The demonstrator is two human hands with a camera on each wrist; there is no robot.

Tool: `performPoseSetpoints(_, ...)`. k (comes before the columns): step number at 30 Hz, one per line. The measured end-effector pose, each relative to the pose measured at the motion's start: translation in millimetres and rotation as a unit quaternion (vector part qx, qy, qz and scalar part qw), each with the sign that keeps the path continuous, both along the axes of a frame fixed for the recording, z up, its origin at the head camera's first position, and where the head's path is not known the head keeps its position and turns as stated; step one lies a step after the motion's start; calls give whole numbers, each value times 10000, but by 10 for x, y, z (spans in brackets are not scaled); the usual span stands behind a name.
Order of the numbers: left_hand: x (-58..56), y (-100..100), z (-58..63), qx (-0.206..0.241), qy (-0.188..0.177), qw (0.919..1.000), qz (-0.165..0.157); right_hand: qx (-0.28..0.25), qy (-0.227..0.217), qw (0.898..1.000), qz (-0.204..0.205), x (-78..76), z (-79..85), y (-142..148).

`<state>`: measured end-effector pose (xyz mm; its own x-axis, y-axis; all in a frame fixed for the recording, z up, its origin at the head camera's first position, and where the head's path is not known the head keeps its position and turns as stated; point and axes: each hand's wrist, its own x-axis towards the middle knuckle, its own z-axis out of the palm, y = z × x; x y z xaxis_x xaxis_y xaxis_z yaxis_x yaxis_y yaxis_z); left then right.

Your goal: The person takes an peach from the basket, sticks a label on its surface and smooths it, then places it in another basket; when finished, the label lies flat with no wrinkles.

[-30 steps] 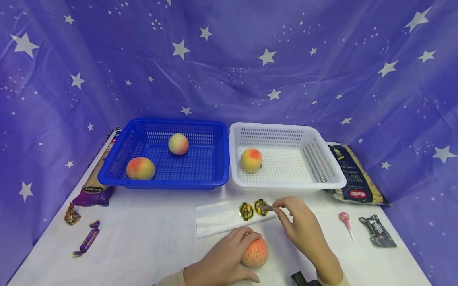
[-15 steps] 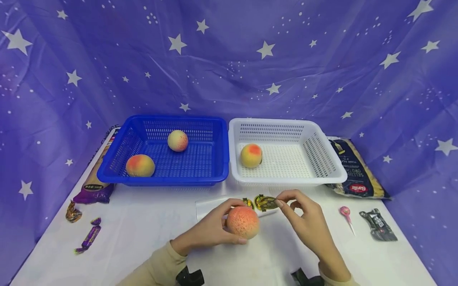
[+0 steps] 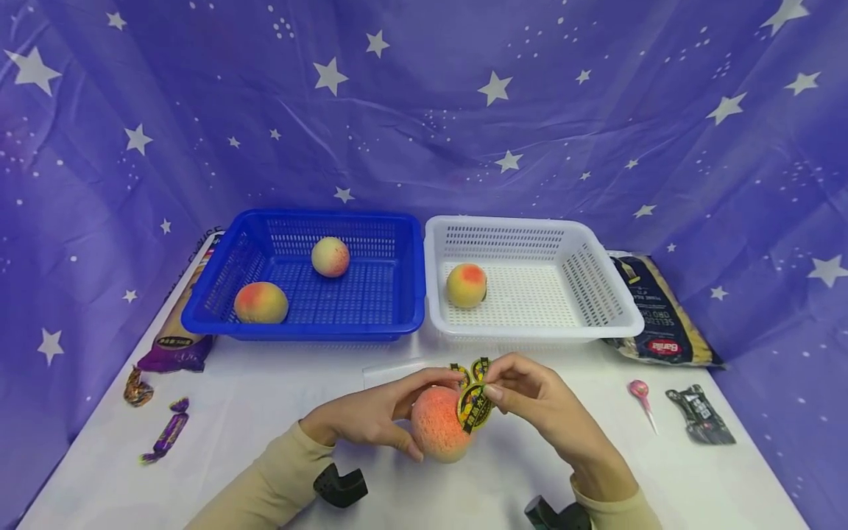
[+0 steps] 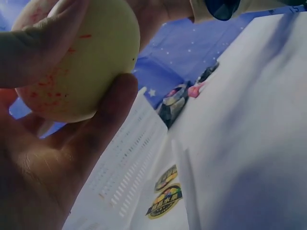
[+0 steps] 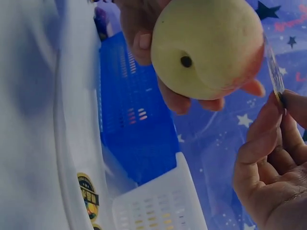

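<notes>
My left hand (image 3: 367,412) grips a pink-red and pale yellow peach (image 3: 437,427) above the white table. In the left wrist view, thumb and fingers wrap round the peach (image 4: 108,57). My right hand (image 3: 553,408) pinches a round black-and-gold fruit sticker (image 3: 473,408) by its edge, thumb against forefinger. The sticker overlaps the peach's right side in the head view; seen edge-on in the right wrist view, the sticker (image 5: 274,72) stands right at the peach's reddish skin. Behind the hands lies a clear backing sheet (image 3: 384,374) with two more such stickers (image 4: 165,201), partly hidden.
A blue basket (image 3: 324,340) holding two peaches stands at the back left, beside a white basket (image 3: 536,333) with one peach. Snack bags flank them. Wrapped candies (image 3: 165,434) lie at left; a lollipop (image 3: 641,401) and a dark packet (image 3: 701,416) at right.
My left hand has lifted the peach off the table and turned it. My right hand has brought the sticker leftward from over the sheet to the peach's side.
</notes>
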<state>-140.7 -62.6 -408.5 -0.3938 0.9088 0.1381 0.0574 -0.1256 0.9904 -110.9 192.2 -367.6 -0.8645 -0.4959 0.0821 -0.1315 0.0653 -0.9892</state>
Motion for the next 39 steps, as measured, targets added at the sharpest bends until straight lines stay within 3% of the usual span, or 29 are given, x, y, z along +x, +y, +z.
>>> performPoseSetpoints(11,11,46,37,-102,387,9990,-184,-122,-83,9994,308,-13,-107,-99)
performPoseSetpoints(17,4,48,-13,81,411,9988,-233,463,294,9977,-389,76,-83,-195)
performPoseSetpoints(20,3,50,-25,151,315,9992,-190,874,1073,9857,-961,145,14,-255)
performPoseSetpoints(24,-6,41,6,430,397,9983,-24,1201,2127,9587,-1459,242,139,-294)
performPoseSetpoints(29,-11,21,93,793,370,9961,72,1259,2947,9409,-1096,318,187,-283)
performPoseSetpoints(33,-9,22,107,928,132,9954,211,1121,3488,9271,-794,316,162,-295)
performPoseSetpoints(36,-6,47,61,932,-258,9944,425,1285,3743,9130,-996,307,96,-321)
performPoseSetpoints(39,1,97,3,945,-801,9894,753,1527,4025,8919,-1382,283,-18,-334)
